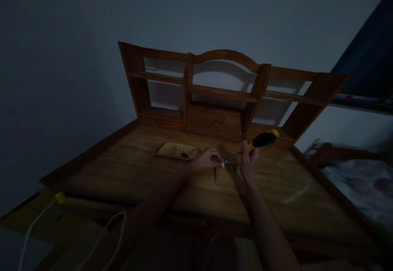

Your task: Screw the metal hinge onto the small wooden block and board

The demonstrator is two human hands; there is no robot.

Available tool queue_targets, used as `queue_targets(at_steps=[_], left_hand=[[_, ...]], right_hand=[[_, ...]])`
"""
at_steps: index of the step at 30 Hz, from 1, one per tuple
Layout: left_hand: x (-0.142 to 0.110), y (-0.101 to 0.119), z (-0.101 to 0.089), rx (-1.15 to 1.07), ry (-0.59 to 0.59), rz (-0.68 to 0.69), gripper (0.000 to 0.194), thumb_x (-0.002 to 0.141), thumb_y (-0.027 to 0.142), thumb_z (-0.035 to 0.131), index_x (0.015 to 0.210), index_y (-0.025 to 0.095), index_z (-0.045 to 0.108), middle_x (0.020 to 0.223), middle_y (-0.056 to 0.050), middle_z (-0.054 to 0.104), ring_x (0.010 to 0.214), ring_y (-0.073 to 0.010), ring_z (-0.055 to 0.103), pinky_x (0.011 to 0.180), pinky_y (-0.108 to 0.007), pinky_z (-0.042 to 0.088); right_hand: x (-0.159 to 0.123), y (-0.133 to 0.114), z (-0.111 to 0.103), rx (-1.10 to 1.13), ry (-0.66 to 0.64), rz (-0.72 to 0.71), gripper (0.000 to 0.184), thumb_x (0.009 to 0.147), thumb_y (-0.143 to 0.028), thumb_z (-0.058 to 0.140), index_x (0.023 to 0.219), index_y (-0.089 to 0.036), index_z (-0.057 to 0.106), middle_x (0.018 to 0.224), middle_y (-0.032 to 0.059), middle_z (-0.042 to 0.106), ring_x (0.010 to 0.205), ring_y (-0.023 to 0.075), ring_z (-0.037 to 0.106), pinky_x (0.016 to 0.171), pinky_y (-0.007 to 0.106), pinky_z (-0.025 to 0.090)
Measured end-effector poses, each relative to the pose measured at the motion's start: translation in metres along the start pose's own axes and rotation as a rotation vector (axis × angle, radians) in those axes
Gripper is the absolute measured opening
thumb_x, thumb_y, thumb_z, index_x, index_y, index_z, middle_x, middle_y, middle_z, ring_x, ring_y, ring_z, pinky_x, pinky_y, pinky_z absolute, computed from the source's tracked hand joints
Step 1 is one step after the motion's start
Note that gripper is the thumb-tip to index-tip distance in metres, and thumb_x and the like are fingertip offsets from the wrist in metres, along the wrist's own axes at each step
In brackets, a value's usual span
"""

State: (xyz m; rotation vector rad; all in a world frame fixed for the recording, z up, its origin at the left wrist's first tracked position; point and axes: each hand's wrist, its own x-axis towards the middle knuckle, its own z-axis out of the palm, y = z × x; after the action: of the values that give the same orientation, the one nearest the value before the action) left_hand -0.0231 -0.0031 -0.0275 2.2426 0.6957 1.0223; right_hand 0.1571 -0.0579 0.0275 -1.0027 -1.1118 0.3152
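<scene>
In the head view, my left hand point(206, 159) is closed in a pinch on a small shiny metal piece point(226, 163) just above the desk top. My right hand point(249, 161) grips a screwdriver point(264, 138) with a black and yellow handle. The screwdriver's thin shaft slants down and left toward the metal piece; whether its tip touches cannot be made out in the dim light. A thin dark rod-like thing point(215, 176) lies on the wood below my left hand. Behind that hand rests a flat, pale board with dark patches point(175, 150).
The wooden desk point(129, 172) carries a shelf unit point(221, 95) along its back edge, against the wall. A white cable point(121, 234) loops at the front left, near a yellow piece point(60, 198). White bedding-like cloth point(362, 185) is at the right.
</scene>
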Motion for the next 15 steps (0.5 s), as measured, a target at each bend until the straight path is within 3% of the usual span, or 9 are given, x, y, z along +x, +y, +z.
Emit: queue_targets(at_steps=[4,15], left_hand=[[0.0003,0.0030,0.0000,-0.014,0.010,0.031,0.011,0.078,0.023,0.078,0.081,0.015,0.071,0.087,-0.003,0.064,0.082,-0.0146,0.062,0.077,-0.026,0.048],[0.0001,0.0070,-0.0020,0.036,-0.003,0.036,0.014,0.079,0.026,0.078,0.082,0.016,0.069,0.086,-0.003,0.064,0.083,-0.0150,0.061,0.076,-0.027,0.047]], right_hand=[[-0.0072,-0.0002,0.0028,-0.123,-0.080,-0.081,0.034,0.090,-0.052,0.058,0.084,-0.019,0.054,0.071,-0.0035,0.049,0.063,0.0130,0.044,0.060,0.027,0.035],[-0.0111,-0.0036,0.0027,-0.226,-0.102,-0.136,0.035,0.093,-0.053,0.052,0.089,-0.019,0.056,0.069,-0.0025,0.050,0.061,0.0143,0.045,0.059,0.028,0.035]])
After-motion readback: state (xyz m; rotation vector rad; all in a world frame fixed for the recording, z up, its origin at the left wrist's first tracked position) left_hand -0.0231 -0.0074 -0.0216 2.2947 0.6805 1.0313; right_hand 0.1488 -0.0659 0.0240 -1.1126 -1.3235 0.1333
